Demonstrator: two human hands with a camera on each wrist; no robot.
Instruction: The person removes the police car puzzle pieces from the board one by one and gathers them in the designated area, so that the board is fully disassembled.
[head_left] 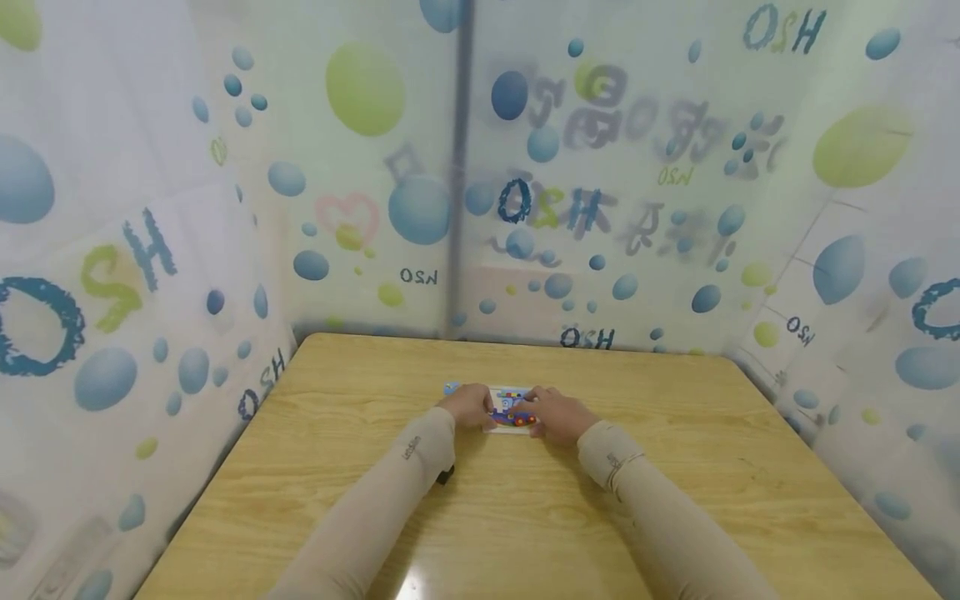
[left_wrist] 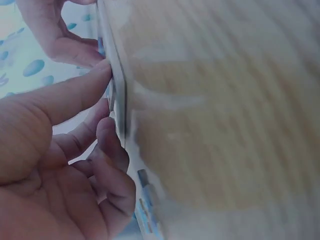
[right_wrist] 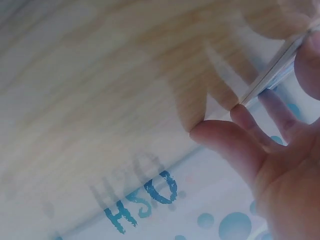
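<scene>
A small flat board with a bright, colourful picture, like a jigsaw puzzle (head_left: 504, 406), lies on the table between the two hands. My left hand (head_left: 469, 406) holds its left side, thumb against the near edge; in the left wrist view the fingers (left_wrist: 112, 175) curl beside the thin board (left_wrist: 118, 75). From the right, my right hand (head_left: 561, 414) reaches over the picture with its fingers touching it. Its thumb (right_wrist: 220, 137) rests on the tabletop in the right wrist view. A small blue piece (head_left: 451, 387) lies just beyond the left hand. The hands cover parts of the picture.
The wooden table (head_left: 675, 467) has a glossy top that reflects the hands. Patterned curtains (head_left: 360, 208) with blue and green drops and lettering enclose its back and sides. A small black object (head_left: 446, 475) shows under the left sleeve.
</scene>
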